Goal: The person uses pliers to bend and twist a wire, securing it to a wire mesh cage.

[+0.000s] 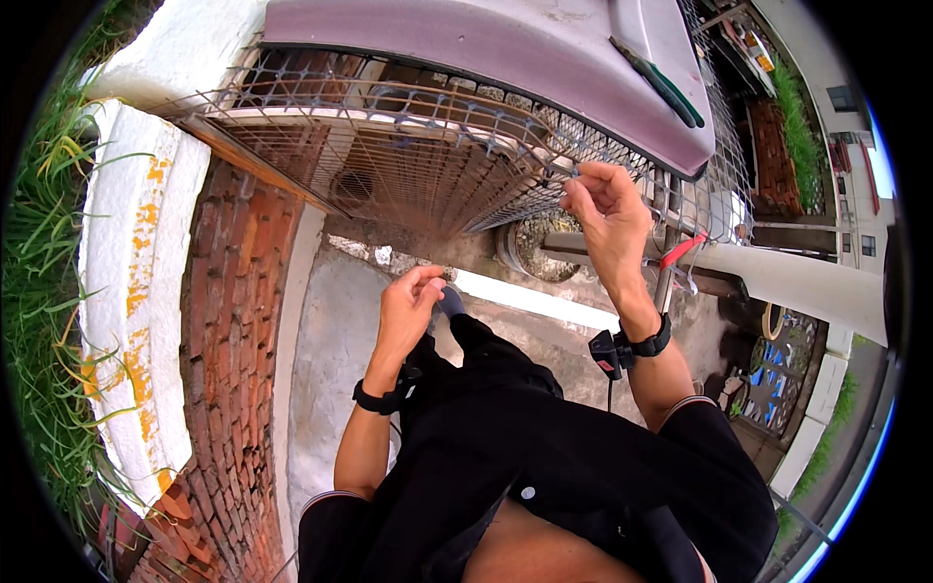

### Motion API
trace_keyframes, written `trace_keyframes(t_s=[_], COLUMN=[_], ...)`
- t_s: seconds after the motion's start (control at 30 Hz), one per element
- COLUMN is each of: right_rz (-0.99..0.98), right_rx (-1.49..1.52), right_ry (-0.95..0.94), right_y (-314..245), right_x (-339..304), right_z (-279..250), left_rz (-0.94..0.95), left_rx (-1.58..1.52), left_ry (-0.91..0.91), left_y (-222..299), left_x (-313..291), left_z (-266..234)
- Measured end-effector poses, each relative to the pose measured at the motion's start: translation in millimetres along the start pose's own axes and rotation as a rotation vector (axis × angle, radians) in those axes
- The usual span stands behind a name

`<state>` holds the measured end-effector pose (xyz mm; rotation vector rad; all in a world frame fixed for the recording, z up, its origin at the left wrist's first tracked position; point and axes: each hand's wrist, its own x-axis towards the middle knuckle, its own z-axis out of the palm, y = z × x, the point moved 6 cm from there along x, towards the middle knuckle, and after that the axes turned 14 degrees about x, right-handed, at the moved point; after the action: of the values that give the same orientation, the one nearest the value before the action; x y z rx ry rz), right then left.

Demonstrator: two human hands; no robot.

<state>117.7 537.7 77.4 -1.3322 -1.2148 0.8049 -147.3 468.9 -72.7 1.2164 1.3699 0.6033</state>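
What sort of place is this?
Probably an outdoor yard or narrow passage by buildings: a red brick wall on the left, leafy green plants along the left edge, and wire mesh enclosing a space ahead.

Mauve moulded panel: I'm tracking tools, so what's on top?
Green-handled pliers lie near the right end of the mauve panel. The surface beneath them is covered; its far part is out of frame.

Outdoors in daylight: a red brick wall (233, 360) at left, beside a white ledge (121, 291) patched with yellow – long green grass (44, 243) beyond. Grey concrete floor (335, 316) below – and, far right, a pale building (821, 53) with small dark windows (844, 98).
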Motion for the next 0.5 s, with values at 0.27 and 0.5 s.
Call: trace_keyframes(t_s=[0.27, 0.5], right_rz=[0.091, -0.002], right_rx=[0.042, -0.211], right_ry=[-0.024, -0.154], right_y=[30, 19], right_x=[1, 6], right_z=[26, 38], left_rz=[-0.008, -0.046], left_rx=[0.003, 0.012], left_ry=[0.014, 0.026], left_y=[-8, -16], left_x=[-3, -9], left_z=[-3, -8])
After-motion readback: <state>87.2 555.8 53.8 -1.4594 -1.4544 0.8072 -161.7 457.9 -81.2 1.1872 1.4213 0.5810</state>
